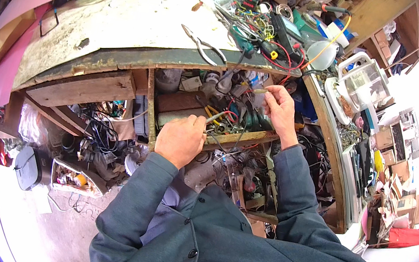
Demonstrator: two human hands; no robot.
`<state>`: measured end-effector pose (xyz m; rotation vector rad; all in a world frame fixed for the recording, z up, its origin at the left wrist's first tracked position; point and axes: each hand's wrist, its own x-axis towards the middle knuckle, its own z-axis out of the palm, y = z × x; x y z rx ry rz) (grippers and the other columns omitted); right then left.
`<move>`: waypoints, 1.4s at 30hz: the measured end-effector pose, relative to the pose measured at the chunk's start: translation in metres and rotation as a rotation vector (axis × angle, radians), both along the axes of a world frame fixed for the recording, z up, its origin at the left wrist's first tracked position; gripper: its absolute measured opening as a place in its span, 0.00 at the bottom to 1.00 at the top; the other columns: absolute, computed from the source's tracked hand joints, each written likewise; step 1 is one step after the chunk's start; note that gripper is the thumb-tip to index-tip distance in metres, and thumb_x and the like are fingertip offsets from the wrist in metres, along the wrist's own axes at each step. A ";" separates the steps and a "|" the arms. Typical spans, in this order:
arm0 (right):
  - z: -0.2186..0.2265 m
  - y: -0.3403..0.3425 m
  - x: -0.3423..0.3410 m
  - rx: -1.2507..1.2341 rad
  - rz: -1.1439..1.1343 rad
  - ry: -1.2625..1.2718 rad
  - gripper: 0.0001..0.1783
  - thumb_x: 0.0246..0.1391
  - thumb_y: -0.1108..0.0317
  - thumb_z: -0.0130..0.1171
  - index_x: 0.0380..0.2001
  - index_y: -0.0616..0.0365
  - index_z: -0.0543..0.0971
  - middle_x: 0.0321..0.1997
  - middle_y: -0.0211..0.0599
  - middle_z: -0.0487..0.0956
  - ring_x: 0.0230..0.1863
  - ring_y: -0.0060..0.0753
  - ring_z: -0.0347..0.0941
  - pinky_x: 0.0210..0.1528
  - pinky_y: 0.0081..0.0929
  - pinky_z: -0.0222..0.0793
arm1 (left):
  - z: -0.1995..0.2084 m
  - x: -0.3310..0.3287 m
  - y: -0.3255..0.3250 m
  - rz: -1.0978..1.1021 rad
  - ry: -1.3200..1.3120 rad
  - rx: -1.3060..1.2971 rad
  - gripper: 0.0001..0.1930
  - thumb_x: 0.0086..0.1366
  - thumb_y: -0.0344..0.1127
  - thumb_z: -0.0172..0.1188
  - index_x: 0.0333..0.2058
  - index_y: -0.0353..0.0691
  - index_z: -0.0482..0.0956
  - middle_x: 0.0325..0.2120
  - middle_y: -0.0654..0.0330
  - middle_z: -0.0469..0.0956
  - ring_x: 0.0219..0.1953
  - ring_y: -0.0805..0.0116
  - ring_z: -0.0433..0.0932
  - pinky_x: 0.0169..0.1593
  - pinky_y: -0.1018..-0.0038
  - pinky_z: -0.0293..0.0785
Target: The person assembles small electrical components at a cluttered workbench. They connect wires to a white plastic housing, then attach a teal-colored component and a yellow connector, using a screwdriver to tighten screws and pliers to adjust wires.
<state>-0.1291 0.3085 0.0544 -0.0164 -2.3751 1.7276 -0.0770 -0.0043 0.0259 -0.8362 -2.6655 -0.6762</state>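
Observation:
Over an open drawer [240,142] full of tools and wires, my left hand [182,139] is closed on a thin pale rod [215,117]. A red wire [232,114] shows by the rod's far tip; whether the two are joined I cannot tell. To the right, my right hand [281,111] pinches a slim yellowish stick-like piece [260,91], its tip pointing left over the drawer. The two hands are apart. Below the left hand's rod lie yellow-handled pliers [212,115], partly hidden among the clutter. A brown box [178,102] sits in the drawer's left part.
Pliers with open handles [203,45] lie on the pale bench top [143,30] beyond the drawer. Tangled wires and a black meter-like device [283,34] crowd its right end. A clear-lidded white container [364,80] stands at the right. A box of parts [77,179] rests on the floor at left.

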 end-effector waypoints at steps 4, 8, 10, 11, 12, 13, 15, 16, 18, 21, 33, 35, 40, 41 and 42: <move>0.015 0.001 0.017 0.355 0.139 -0.036 0.07 0.62 0.70 0.63 0.40 0.62 0.81 0.29 0.31 0.81 0.30 0.20 0.75 0.34 0.24 0.72 | 0.000 0.001 0.000 0.001 0.013 -0.004 0.10 0.64 0.38 0.64 0.38 0.40 0.75 0.31 0.54 0.80 0.35 0.54 0.84 0.41 0.59 0.80; 0.022 0.005 0.021 0.789 0.289 -0.200 0.13 0.54 0.62 0.64 0.36 0.62 0.83 0.31 0.47 0.84 0.35 0.43 0.82 0.41 0.38 0.76 | -0.001 -0.001 0.001 0.001 0.005 0.001 0.10 0.64 0.38 0.64 0.37 0.40 0.75 0.30 0.54 0.80 0.35 0.54 0.84 0.40 0.58 0.80; 0.023 0.005 0.017 0.981 0.334 -0.272 0.14 0.53 0.60 0.63 0.36 0.59 0.85 0.36 0.52 0.86 0.41 0.55 0.83 0.46 0.44 0.78 | -0.002 -0.001 0.003 -0.002 -0.018 0.012 0.10 0.65 0.38 0.63 0.39 0.40 0.75 0.31 0.54 0.79 0.35 0.51 0.83 0.40 0.57 0.79; 0.024 0.005 0.015 1.048 0.381 -0.286 0.14 0.52 0.60 0.63 0.37 0.58 0.86 0.36 0.52 0.86 0.42 0.55 0.83 0.46 0.45 0.78 | -0.002 0.000 0.001 0.004 -0.042 0.009 0.10 0.65 0.38 0.63 0.40 0.41 0.75 0.32 0.54 0.79 0.35 0.50 0.82 0.40 0.56 0.78; 0.026 0.005 0.012 1.120 0.413 -0.320 0.14 0.52 0.59 0.63 0.37 0.56 0.86 0.37 0.51 0.86 0.43 0.56 0.83 0.47 0.46 0.78 | -0.003 0.000 0.001 0.014 -0.027 0.008 0.10 0.65 0.38 0.63 0.40 0.41 0.75 0.31 0.54 0.79 0.35 0.51 0.82 0.41 0.56 0.78; 0.027 0.005 0.008 1.213 0.434 -0.366 0.15 0.52 0.59 0.64 0.38 0.55 0.87 0.38 0.51 0.86 0.45 0.57 0.83 0.48 0.47 0.78 | -0.003 0.000 0.000 0.009 -0.028 0.005 0.10 0.65 0.38 0.63 0.40 0.41 0.75 0.31 0.54 0.79 0.35 0.51 0.82 0.41 0.56 0.78; 0.029 0.007 0.000 1.221 0.414 -0.340 0.14 0.53 0.59 0.63 0.39 0.53 0.88 0.39 0.50 0.87 0.45 0.57 0.83 0.49 0.48 0.79 | -0.004 -0.001 0.001 0.003 -0.031 0.008 0.10 0.65 0.38 0.63 0.39 0.41 0.75 0.31 0.54 0.79 0.35 0.51 0.82 0.41 0.56 0.78; 0.028 0.007 -0.008 1.182 0.399 -0.286 0.14 0.53 0.60 0.63 0.39 0.52 0.88 0.39 0.50 0.87 0.45 0.57 0.83 0.48 0.48 0.79 | -0.004 -0.001 0.002 0.005 -0.037 0.000 0.10 0.65 0.38 0.63 0.39 0.41 0.75 0.31 0.54 0.79 0.35 0.50 0.82 0.41 0.56 0.78; 0.019 0.002 -0.029 1.097 0.291 -0.083 0.12 0.57 0.62 0.60 0.39 0.52 0.88 0.39 0.51 0.86 0.45 0.57 0.83 0.48 0.49 0.79 | -0.004 -0.001 0.001 0.018 -0.031 0.007 0.10 0.65 0.38 0.62 0.39 0.41 0.75 0.31 0.54 0.79 0.35 0.50 0.83 0.41 0.56 0.79; -0.009 -0.009 -0.061 1.160 0.101 0.023 0.13 0.62 0.64 0.56 0.43 0.50 0.87 0.40 0.50 0.86 0.45 0.57 0.83 0.48 0.51 0.78 | -0.004 -0.002 0.001 0.005 -0.063 0.024 0.10 0.65 0.39 0.62 0.39 0.40 0.75 0.31 0.53 0.79 0.35 0.50 0.83 0.40 0.56 0.79; -0.041 -0.017 -0.090 1.313 -0.035 -0.138 0.25 0.54 0.50 0.70 0.52 0.48 0.84 0.50 0.44 0.87 0.53 0.54 0.83 0.53 0.50 0.80 | -0.003 0.000 0.000 0.032 -0.066 0.053 0.10 0.64 0.38 0.63 0.38 0.41 0.75 0.30 0.53 0.79 0.33 0.50 0.83 0.39 0.57 0.79; -0.036 -0.016 -0.091 1.269 -0.006 -0.206 0.25 0.53 0.50 0.71 0.53 0.48 0.84 0.51 0.45 0.86 0.54 0.55 0.82 0.54 0.50 0.79 | -0.003 0.000 0.000 0.027 -0.070 0.049 0.11 0.63 0.39 0.64 0.39 0.41 0.75 0.30 0.53 0.79 0.33 0.51 0.83 0.39 0.57 0.79; -0.036 -0.009 -0.083 1.106 -0.016 -0.080 0.24 0.51 0.56 0.74 0.51 0.49 0.84 0.51 0.48 0.85 0.54 0.58 0.81 0.56 0.49 0.77 | -0.002 -0.001 0.000 0.036 -0.050 0.047 0.11 0.63 0.39 0.64 0.39 0.41 0.76 0.29 0.54 0.79 0.33 0.51 0.83 0.38 0.58 0.79; -0.037 -0.007 -0.081 1.102 -0.011 -0.038 0.23 0.49 0.58 0.74 0.50 0.50 0.85 0.50 0.48 0.85 0.53 0.58 0.81 0.56 0.49 0.77 | -0.002 0.000 0.000 0.039 -0.060 0.043 0.11 0.63 0.39 0.64 0.39 0.41 0.76 0.29 0.54 0.79 0.33 0.51 0.83 0.39 0.58 0.79; -0.038 -0.003 -0.079 1.096 -0.006 0.020 0.23 0.48 0.60 0.75 0.49 0.50 0.85 0.48 0.49 0.86 0.52 0.59 0.81 0.56 0.48 0.77 | -0.002 0.000 0.000 0.040 -0.072 0.039 0.11 0.63 0.39 0.64 0.39 0.41 0.76 0.29 0.54 0.79 0.33 0.52 0.83 0.39 0.58 0.79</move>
